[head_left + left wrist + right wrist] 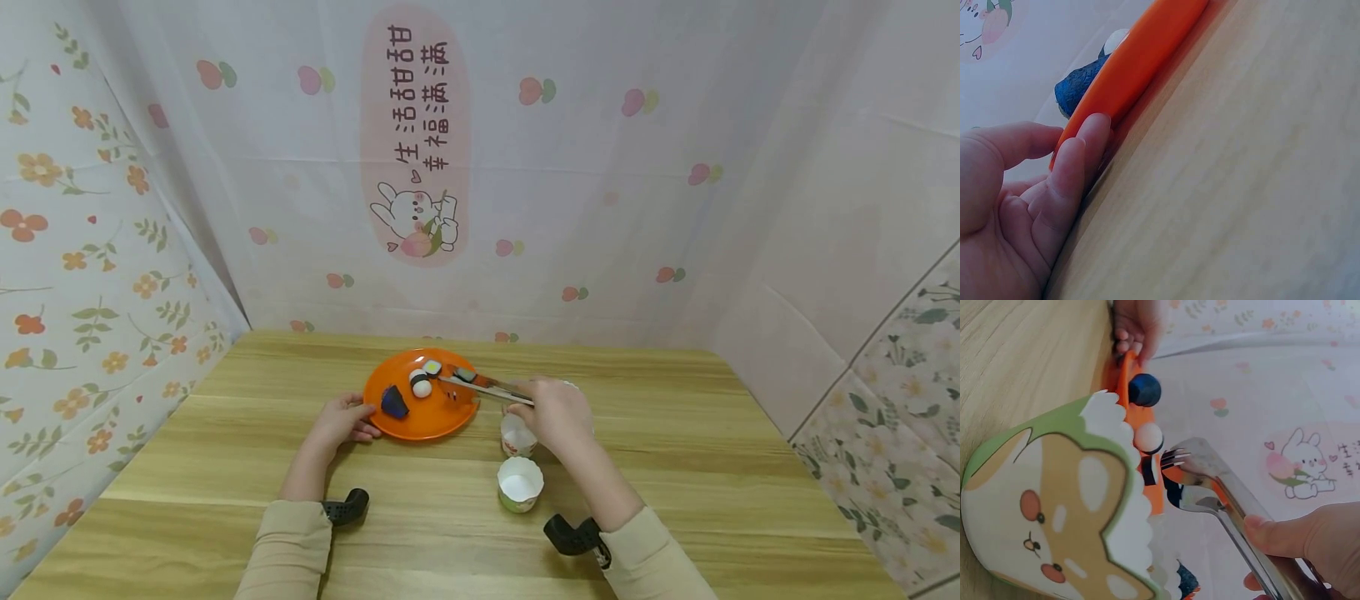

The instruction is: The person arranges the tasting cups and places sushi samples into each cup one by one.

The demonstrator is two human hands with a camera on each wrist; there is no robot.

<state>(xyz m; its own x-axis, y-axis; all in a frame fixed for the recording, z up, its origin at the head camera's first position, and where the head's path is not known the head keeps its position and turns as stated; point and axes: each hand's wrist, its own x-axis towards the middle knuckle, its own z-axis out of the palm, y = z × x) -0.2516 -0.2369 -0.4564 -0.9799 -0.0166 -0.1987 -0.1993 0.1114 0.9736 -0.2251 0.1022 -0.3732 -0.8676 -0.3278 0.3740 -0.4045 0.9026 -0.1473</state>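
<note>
On the table lies an orange plate (427, 425) with several toy sushi pieces. My left hand (341, 421) holds its left rim, thumb on top and fingers beneath. Near that hand sits a dark blue piece (1082, 84). Toward the middle are a white piece with a black band (421, 384) and a white roll with a yellow centre (432, 367). My right hand (553, 410) grips metal tongs (1235, 519), whose tips reach over the plate's right side. A dark piece (465, 374) is by the tips; I cannot tell if they clamp it.
A paper cup (519, 496) with a scalloped rim stands in front of the plate's right side. Another cup (516, 446) is just behind it, partly under my right hand. A third cup's rim (573, 386) shows beyond that hand. Patterned curtains (600, 208) enclose the table.
</note>
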